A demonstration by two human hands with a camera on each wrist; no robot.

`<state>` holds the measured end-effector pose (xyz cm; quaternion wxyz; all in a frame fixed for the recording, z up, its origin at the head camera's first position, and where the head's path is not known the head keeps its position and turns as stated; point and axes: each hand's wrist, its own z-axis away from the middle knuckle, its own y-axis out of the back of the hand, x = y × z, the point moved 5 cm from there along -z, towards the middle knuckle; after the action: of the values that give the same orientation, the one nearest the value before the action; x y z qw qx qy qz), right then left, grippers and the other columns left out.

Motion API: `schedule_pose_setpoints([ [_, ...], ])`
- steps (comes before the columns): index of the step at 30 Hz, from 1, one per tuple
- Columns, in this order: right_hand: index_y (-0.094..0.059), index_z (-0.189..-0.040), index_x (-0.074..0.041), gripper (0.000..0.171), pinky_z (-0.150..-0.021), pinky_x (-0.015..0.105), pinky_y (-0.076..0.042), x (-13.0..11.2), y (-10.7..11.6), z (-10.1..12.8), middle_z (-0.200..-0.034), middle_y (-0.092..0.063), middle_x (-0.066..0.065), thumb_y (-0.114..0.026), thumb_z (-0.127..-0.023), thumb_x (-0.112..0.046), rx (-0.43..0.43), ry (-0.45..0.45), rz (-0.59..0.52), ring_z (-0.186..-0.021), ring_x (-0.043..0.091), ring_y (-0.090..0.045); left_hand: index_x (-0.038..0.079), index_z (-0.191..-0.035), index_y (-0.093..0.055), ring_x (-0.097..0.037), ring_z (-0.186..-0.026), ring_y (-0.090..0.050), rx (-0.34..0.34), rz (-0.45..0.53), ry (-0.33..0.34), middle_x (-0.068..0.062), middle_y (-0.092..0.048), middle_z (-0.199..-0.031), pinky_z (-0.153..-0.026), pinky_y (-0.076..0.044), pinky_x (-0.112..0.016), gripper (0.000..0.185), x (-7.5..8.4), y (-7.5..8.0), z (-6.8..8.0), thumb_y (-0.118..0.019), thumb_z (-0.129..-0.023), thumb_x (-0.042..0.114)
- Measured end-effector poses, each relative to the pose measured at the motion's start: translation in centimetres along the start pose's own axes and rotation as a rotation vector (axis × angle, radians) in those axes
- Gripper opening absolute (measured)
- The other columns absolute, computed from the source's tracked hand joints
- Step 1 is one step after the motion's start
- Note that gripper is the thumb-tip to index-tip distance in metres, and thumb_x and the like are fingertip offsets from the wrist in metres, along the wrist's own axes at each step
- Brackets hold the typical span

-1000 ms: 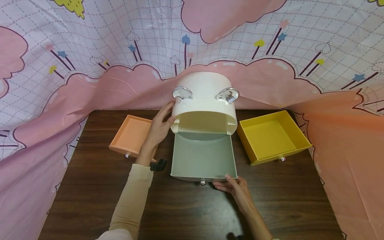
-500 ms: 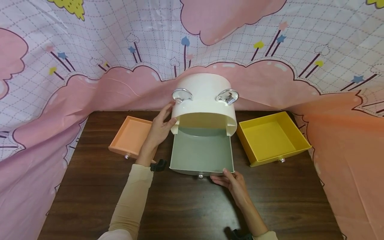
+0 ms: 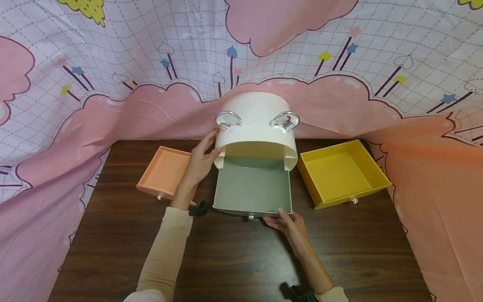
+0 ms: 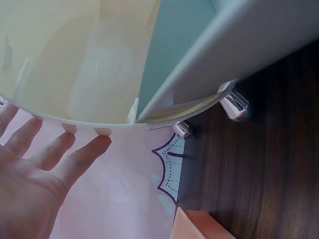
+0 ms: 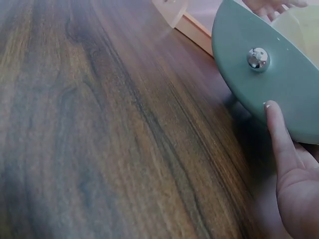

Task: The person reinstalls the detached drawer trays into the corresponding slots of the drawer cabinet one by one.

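A white rounded cabinet [image 3: 257, 105] with metal feet stands at the back of the table, its open front facing me. The grey-green drawer [image 3: 252, 188] is partly inside its lower opening and juts out toward me. My left hand [image 3: 199, 161] rests against the cabinet's left side; in the left wrist view its spread fingers [image 4: 82, 157] touch the wall. At the drawer's front right corner, my right hand [image 3: 296, 235] grips the front panel, thumb on the rim and fingers in front. A round silver knob [image 5: 258, 59] sits on that panel in the right wrist view.
An orange drawer [image 3: 166, 170] lies on the dark wooden table [image 3: 226, 260] at the left, partly behind my left forearm. To the right is a deeper yellow drawer [image 3: 339, 172], close to the cabinet. A patterned cloth [image 3: 151, 113] hangs behind and at both sides.
The grey-green drawer has slid a little deeper into the cabinet, and my right hand has moved forward with it. My left hand stays at the cabinet's side.
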<state>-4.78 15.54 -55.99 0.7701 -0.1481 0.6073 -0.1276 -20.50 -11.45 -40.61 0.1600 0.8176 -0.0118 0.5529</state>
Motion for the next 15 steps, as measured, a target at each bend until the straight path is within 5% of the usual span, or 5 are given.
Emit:
schedule_pose_setpoints([
  [5,-0.056,-0.118,0.011,0.036,-0.089,0.044,-0.056,0.4,0.1,-0.1,-0.104,-0.072,0.023,-0.071,-0.092,-0.007,0.022,0.031,0.074,-0.096,0.034,-0.072,-0.005,-0.149,-0.038,-0.044,-0.137,-0.039,0.0,-0.011,0.005,-0.022,-0.036,-0.155,-0.098,-0.048,-0.053,0.06,-0.1,0.0,0.1,-0.057,-0.097,0.018],
  [9,-0.057,-0.116,0.01,0.037,-0.08,0.041,-0.06,0.6,0.1,-0.5,-0.095,-0.073,0.019,-0.076,-0.086,-0.002,0.09,0.07,0.193,-0.086,0.03,-0.074,-0.005,-0.149,-0.038,-0.044,-0.137,-0.039,0.002,-0.011,0.009,-0.022,-0.035,-0.155,-0.099,-0.048,-0.053,0.061,-0.1,0.0,0.1,-0.058,-0.096,0.019],
  [12,-0.056,-0.124,0.001,0.05,-0.07,0.038,-0.061,0.2,0.2,-0.6,-0.088,-0.074,0.017,-0.082,-0.082,-0.011,0.184,0.144,0.42,-0.075,0.026,-0.074,-0.005,-0.149,-0.038,-0.043,-0.137,-0.039,0.008,-0.005,0.019,-0.021,-0.035,-0.155,-0.099,-0.047,-0.054,0.066,-0.2,0.1,0.1,-0.057,-0.094,0.026],
  [15,-0.045,-0.144,-0.007,0.085,-0.078,0.045,-0.059,-0.5,0.4,-0.5,-0.1,-0.072,0.023,-0.09,-0.074,-0.025,0.307,0.24,0.71,-0.086,0.031,-0.072,-0.005,-0.149,-0.038,-0.042,-0.138,-0.039,0.017,0.005,0.028,-0.02,-0.035,-0.155,-0.099,-0.047,-0.054,0.068,-0.4,0.1,0.1,-0.057,-0.093,0.029],
])
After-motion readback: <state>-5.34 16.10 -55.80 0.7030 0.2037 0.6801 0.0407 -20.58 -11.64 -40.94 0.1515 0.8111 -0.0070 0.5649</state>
